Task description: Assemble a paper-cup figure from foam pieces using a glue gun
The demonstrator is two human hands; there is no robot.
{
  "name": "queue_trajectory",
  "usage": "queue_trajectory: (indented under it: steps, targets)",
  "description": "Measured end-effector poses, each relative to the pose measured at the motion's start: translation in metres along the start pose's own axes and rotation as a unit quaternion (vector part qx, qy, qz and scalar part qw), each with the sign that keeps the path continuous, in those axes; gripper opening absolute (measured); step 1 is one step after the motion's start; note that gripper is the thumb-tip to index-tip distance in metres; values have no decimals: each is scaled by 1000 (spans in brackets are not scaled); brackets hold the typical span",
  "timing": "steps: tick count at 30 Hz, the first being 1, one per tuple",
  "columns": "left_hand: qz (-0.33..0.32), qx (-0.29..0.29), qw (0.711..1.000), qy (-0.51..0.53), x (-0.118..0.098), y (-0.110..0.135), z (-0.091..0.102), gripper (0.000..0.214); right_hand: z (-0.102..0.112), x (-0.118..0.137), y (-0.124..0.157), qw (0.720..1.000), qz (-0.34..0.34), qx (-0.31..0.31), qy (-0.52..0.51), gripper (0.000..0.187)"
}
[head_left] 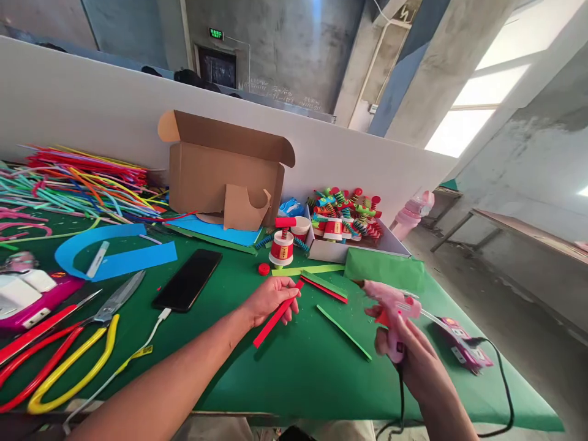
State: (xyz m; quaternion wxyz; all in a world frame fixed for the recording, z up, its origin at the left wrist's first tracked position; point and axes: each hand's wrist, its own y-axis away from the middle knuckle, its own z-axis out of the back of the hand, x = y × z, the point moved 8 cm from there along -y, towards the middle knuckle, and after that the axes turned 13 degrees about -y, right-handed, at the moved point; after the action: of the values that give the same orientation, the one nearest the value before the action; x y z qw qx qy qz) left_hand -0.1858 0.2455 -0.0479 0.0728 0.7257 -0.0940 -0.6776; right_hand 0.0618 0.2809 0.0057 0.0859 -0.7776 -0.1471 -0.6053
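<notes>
My left hand (271, 298) is closed on a long red paper strip (271, 324) that slants down to the left over the green table (298, 367). My right hand (413, 355) grips a pink hot glue gun (390, 309) by its handle, nozzle pointing left toward the strip; its black cord (503, 380) trails off the table's right side. A small paper-cup figure (282, 247) with a red band and red top stands just beyond my left hand. Loose green and red paper strips (328, 286) lie between my hands.
An open cardboard box (220, 171) stands at the back. A white tray (390, 242) holds several finished figures. A black phone (187, 280), scissors (110, 306), blue paper (114, 254) and a heap of coloured pipe cleaners (78, 177) lie left. A pink bottle (413, 211) sits far right.
</notes>
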Motion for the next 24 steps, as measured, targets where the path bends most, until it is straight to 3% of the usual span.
queue_trajectory:
  steps: [3,9,14,24]
  targets:
    - [8,-6,1000,-8,1,-1,2,26,-21,4,2,986,61,29,152,54]
    - [19,-11,1000,-17,3,0,1,20,-61,4,7,916,181,83,348,45]
    - [16,-15,999,-25,3,0,2,19,-76,0,8,897,216,113,368,34]
    - [22,-19,999,-42,1,1,2,12,-76,-5,5,877,247,106,399,28]
